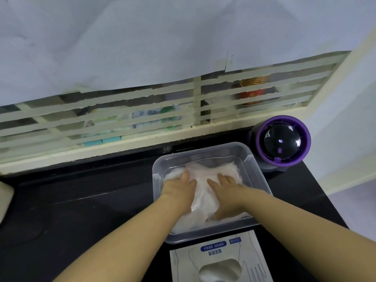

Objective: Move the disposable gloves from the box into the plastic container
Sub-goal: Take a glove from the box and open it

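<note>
Both hands are down inside the clear, rectangular plastic container (203, 146), bearing on the crumpled pile of thin, translucent white disposable gloves (203, 197) that bulges up between and beyond them. The right hand (225, 192) lies spread, palm down, fingers fairly straight, flattening the pile and holding nothing. The left hand (179, 188), just beside it, pushes its fingertips into the pile; they are buried, so whether it pinches film or merely presses cannot be told. This looks like the packing-down step, after a batch has been dropped in. Just behind the wrists, touching the container's near wall, lies the flat white cardboard box (183, 259) with blue print, and its oval opening shows more white gloves (219, 269) left inside. So the job seems partly done: the next move calls for lifting the hands free without dragging the clingy film out, then reaching back to the opening. Beyond the right hand, outside the container, stands a round purple-rimmed black gadget (282, 140) on the black countertop (81, 200)
</note>
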A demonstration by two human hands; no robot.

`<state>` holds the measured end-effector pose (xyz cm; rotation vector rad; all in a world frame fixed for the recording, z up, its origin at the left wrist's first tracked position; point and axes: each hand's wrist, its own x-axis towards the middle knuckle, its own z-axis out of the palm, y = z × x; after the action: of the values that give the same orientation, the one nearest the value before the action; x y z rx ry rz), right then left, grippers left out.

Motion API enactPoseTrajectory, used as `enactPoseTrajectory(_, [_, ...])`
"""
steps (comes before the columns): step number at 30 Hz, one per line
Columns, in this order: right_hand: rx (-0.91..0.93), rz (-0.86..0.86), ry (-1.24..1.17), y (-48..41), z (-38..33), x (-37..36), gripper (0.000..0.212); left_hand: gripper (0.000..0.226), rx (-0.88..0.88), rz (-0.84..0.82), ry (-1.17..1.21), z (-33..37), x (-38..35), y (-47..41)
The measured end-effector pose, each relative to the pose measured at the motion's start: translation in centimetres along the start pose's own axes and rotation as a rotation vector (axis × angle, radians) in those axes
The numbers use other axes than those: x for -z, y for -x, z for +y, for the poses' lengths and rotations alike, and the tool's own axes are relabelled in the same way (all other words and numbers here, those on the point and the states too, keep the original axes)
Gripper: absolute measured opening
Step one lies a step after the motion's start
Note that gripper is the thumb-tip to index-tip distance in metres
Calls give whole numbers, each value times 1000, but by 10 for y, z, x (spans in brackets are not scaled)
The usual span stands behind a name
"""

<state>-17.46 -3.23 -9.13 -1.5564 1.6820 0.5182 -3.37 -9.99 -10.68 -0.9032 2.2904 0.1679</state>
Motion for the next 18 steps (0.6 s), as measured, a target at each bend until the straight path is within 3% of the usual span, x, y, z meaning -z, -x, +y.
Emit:
enactPoseTrajectory(10, [-86, 21, 80, -21, -1, -15, 100, 90, 12, -36, 51, 3, -6, -9])
enactPoseTrajectory(13, [-50, 67, 102, -13, 0, -12, 98, 81, -14, -16, 31, 1, -1, -1])
enactPoseTrajectory(18, [110, 308, 61, 38, -2, 7, 62, 55, -93, 221, 3, -1, 18, 37])
